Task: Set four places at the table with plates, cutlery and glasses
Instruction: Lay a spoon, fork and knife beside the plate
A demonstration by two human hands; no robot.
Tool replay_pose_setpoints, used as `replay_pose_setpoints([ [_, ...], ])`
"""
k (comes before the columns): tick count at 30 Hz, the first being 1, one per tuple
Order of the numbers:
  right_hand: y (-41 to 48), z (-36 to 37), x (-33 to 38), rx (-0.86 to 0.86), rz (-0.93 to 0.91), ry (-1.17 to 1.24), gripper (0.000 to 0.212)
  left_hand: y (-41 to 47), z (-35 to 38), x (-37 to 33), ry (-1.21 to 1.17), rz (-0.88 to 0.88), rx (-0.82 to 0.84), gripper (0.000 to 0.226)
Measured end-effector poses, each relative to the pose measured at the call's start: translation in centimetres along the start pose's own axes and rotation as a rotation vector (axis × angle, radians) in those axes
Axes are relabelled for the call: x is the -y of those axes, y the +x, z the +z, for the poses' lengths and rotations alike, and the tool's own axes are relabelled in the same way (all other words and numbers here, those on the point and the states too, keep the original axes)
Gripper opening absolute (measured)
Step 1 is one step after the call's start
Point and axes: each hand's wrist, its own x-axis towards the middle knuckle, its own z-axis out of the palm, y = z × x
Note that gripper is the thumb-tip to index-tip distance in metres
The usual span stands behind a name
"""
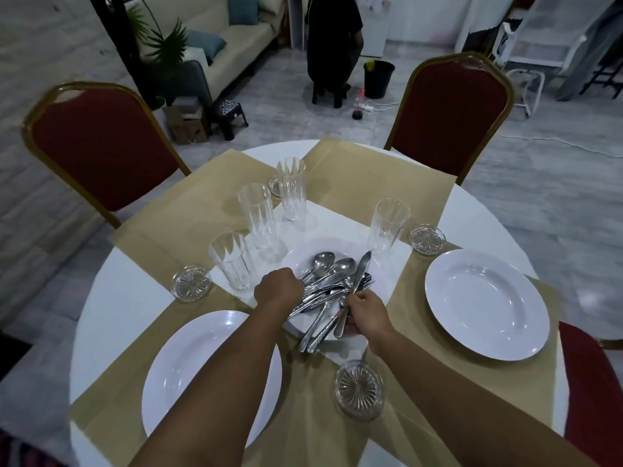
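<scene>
Two white plates lie flat and bare on the tabletop [114,298] — the left plate [188,375] at the near edge, the right plate [487,305] across from it. A centre plate [340,246] is loaded with a heap of steel cutlery [332,281] — spoons, forks, a knife — and the handles are gripped by the left hand [278,288] and the right hand [365,313]. Four tall clear glasses are stood upright around that plate: three at its left [258,215], one at its right [389,227].

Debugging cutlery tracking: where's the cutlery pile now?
Head view, table centre: the cutlery pile lies on the middle plate, the left hand gripping its left side, the right hand holding pieces at its near edge.
</scene>
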Motion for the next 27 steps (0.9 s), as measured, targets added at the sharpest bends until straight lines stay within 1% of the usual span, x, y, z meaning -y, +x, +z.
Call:
replay_pose_setpoints([
  [4,0.0,0.1,0.0,0.017,0.023,0.004,0.012,0.3,0.0,-0.3,0.065,0.023,0.033,0.029],
  [9,0.1,-0.1,-0.3,0.013,0.016,0.009,0.015,0.7,-0.4,0.1,-0.002,0.011,0.064,0.028],
  [15,-0.1,-0.5,-0.5,0.013,-0.009,-0.041,0.021,-0.1,-0.4,0.7,-0.233,-0.067,-0.007,0.02],
  [20,-0.4,-0.8,-0.9,0.034,-0.011,-0.062,0.024,-2.1,0.3,1.2,-0.437,-0.115,-0.075,0.025],
  [24,-0.7,-1.3,-1.0,0.07,-0.04,-0.103,0.027,-4.0,1.1,1.1,-0.657,-0.159,-0.118,0.022],
  [27,-1.1,-1.8,-1.1,0.077,-0.03,-0.075,0.026,-5.8,1.7,0.9,-0.774,-0.2,-0.104,0.02],
])
